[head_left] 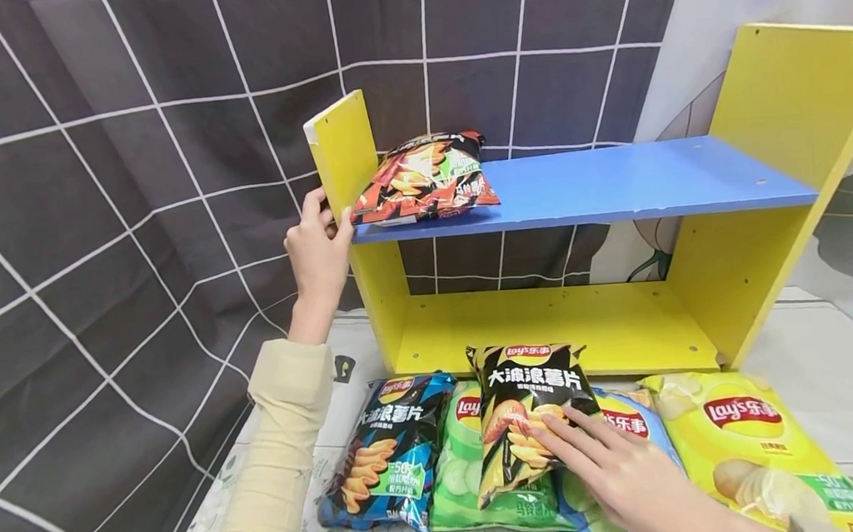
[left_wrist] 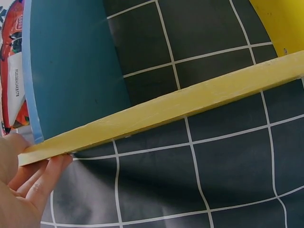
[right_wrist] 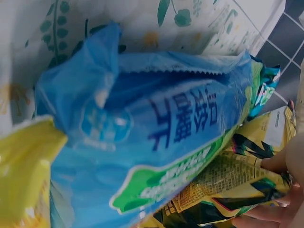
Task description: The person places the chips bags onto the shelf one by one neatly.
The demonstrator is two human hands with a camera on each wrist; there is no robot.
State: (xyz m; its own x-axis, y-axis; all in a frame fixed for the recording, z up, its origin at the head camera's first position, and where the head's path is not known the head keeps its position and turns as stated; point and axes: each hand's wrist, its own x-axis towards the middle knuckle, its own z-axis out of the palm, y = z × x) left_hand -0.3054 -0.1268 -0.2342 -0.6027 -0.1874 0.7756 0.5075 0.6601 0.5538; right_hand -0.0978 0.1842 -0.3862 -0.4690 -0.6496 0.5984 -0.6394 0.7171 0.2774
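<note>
My left hand [head_left: 322,245] holds the front edge of the shelf's yellow left side panel [head_left: 346,151], thumb on the inner side and fingers on the outer, as the left wrist view shows. My right hand [head_left: 634,471] grips a black bag of potato chips [head_left: 530,391] by its lower right part. In the right wrist view, thumb and fingers lie on opposite sides of this bag [right_wrist: 213,190]. The black bag is tilted over a green chip bag [head_left: 460,464] and a light blue chip bag [head_left: 592,512], partly hiding both. A red-and-black chip bag [head_left: 427,178] lies on the blue shelf board [head_left: 616,184], beside the left panel.
A dark blue chip bag [head_left: 389,453] lies left of the green one, and a yellow chip bag [head_left: 764,448] lies at the right. Behind them stands the shelf's yellow bottom board [head_left: 551,323]. A dark checked curtain [head_left: 131,239] hangs behind and to the left.
</note>
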